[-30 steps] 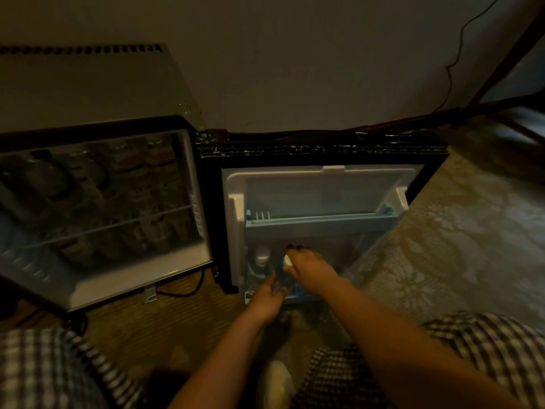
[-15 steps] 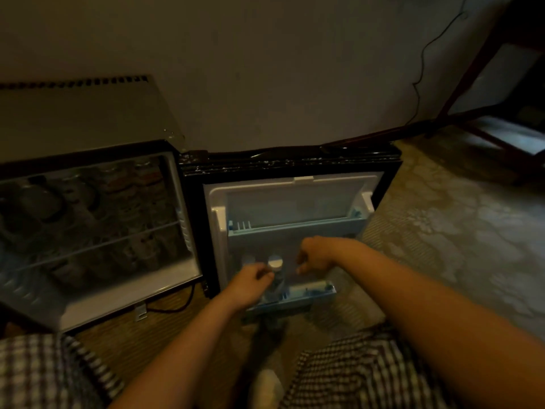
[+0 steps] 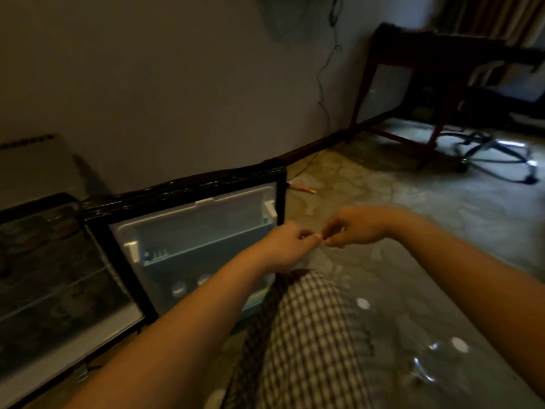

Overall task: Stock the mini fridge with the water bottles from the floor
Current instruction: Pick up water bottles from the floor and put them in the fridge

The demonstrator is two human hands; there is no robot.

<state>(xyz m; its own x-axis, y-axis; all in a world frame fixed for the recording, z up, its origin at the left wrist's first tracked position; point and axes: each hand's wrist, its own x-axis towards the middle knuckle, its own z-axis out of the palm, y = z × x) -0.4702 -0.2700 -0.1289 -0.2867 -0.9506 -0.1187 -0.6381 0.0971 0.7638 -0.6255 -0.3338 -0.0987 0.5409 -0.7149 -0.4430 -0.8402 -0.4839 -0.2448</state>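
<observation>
Room on upper door shelf (image 3: 206,249) — checked knee (image 3: 309,335) fronts the lower.

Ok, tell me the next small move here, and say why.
Probably lower the right hand to the nearest floor bottle, beside the right knee. Both hands hang in mid-air, the left hand meeting the right at the fingertips, and neither holds a bottle. Only two caps show in the fridge door, while bottles wait on the floor.
</observation>
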